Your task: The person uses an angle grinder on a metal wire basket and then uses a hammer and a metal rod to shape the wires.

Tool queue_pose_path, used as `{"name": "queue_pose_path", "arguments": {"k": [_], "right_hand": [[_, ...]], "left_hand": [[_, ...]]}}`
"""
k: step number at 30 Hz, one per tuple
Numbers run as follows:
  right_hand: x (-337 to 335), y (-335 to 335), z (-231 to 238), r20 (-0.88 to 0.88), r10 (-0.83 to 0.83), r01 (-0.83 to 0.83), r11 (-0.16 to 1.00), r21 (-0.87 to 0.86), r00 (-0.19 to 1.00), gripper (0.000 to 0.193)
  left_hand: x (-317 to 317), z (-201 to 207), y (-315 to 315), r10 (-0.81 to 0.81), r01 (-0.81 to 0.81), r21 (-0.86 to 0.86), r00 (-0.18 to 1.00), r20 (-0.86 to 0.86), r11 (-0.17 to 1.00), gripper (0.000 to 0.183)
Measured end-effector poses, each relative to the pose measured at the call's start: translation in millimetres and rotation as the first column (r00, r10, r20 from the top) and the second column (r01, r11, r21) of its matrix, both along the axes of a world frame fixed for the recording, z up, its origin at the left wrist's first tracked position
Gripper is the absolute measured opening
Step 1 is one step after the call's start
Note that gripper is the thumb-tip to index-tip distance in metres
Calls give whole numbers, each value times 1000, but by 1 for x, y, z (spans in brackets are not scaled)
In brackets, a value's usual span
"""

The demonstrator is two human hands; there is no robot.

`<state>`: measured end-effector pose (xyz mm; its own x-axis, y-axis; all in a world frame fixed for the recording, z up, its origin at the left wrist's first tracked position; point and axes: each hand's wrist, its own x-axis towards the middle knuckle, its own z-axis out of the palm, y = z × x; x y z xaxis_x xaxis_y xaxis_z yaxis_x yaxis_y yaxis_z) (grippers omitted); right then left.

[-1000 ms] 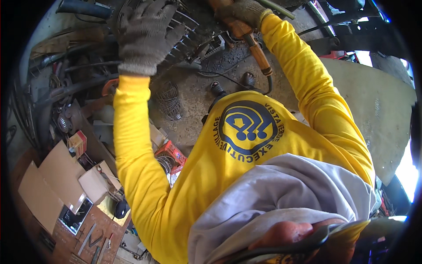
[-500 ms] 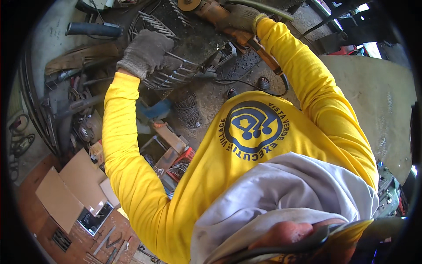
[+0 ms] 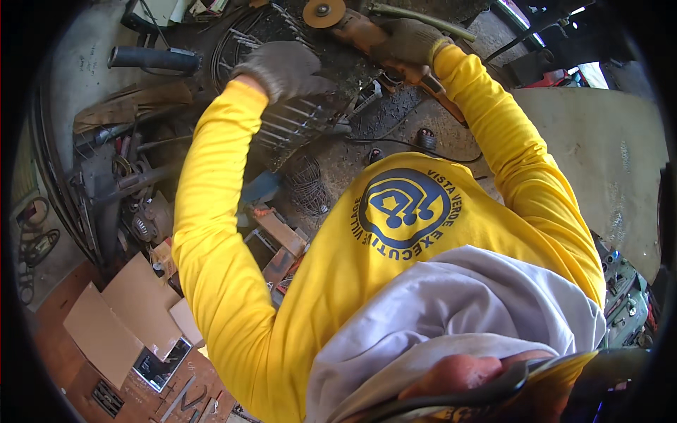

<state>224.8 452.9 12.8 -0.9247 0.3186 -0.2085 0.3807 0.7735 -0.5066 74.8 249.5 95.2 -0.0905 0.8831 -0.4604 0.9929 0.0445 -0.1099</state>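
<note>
My right hand (image 3: 409, 44), in a grey-brown work glove, is wrapped round the body of an orange angle grinder (image 3: 352, 34). Its tan disc (image 3: 324, 10) sits at the top edge, and a dark cord trails from the rear end. My left hand (image 3: 283, 69), gloved in grey, is over a row of thin metal rods (image 3: 290, 121) on the dark work surface. Some glove fingers point right, but blur and the back of the hand hide whether they grip a rod. Another group of ridged rods (image 3: 296, 28) lies beyond it.
A dark cylinder (image 3: 155, 59) lies at the upper left. Coiled wire (image 3: 308, 187) rests on the floor near my feet. Cardboard sheets (image 3: 137, 303) and hand tools lie on a reddish-brown surface at lower left. A large pale panel (image 3: 596, 155) stands at right.
My left hand has moved right across the rods. The grinder and my right hand have shifted slightly right and down in the picture, and its disc shows more fully.
</note>
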Motion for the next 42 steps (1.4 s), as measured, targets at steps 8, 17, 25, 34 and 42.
{"name": "queue_pose_path", "arguments": {"k": [8,17,25,34,42], "right_hand": [[15,-2,-28,-258,-187,211,975,66,948,56],[32,-42,0,-224,-186,238,943,234,957,66],[29,-56,-12,-198,-244,285,934,215,949,68],[27,-53,-13,-153,-267,295,933,206,951,71],[24,-61,-10,-167,-249,280,940,195,954,76]], "left_hand": [[-4,-6,15,-40,42,-71,999,21,997,51],[-6,-12,5,-8,7,-100,1000,-14,995,57],[-12,-17,38,-77,100,-313,993,87,944,58],[3,-33,19,-235,242,-501,969,77,831,56],[8,-35,-7,-249,231,-433,968,16,871,51]]}}
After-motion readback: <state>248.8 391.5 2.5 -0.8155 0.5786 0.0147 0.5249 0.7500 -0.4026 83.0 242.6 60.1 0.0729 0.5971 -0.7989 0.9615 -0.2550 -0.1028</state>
